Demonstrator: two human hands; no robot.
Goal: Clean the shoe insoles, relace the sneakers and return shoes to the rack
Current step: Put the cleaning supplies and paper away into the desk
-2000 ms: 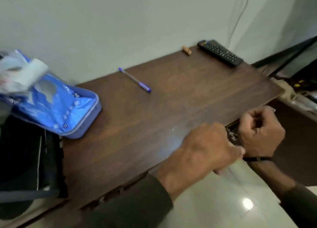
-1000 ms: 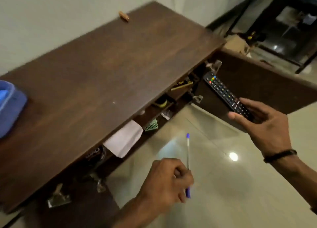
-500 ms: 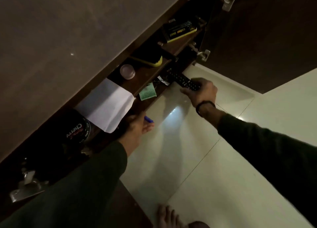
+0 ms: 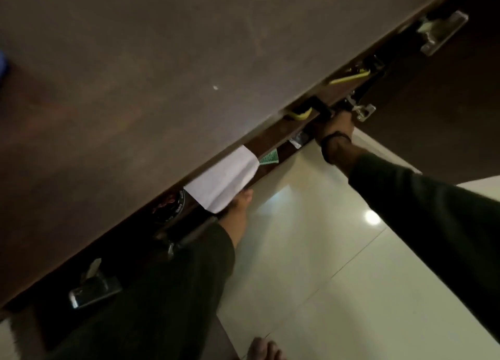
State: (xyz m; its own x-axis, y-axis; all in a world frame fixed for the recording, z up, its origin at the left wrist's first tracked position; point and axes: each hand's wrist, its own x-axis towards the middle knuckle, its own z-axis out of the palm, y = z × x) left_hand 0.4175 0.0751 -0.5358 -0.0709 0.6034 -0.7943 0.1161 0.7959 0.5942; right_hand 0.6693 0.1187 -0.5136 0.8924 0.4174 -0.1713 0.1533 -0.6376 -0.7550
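You're leaning in over the dark wooden cabinet top (image 4: 162, 75), both arms reaching under its front edge into the open shelf. Your left hand (image 4: 239, 206) is tucked beneath the hanging white sheet (image 4: 224, 182), fingers hidden behind it, so I can't tell how far they're closed or what they hold. Your right hand (image 4: 336, 125), the one with the dark wristband (image 4: 335, 136), is further along by the metal door hinge (image 4: 364, 110); its fingers look curled around something dark, but the blur won't let me name it. No sneakers, insoles or laces in sight, so there's no telling which way they lie from either hand. The shelf runs diagonally, lower left to upper right. My guess: you're clearing clutter first.
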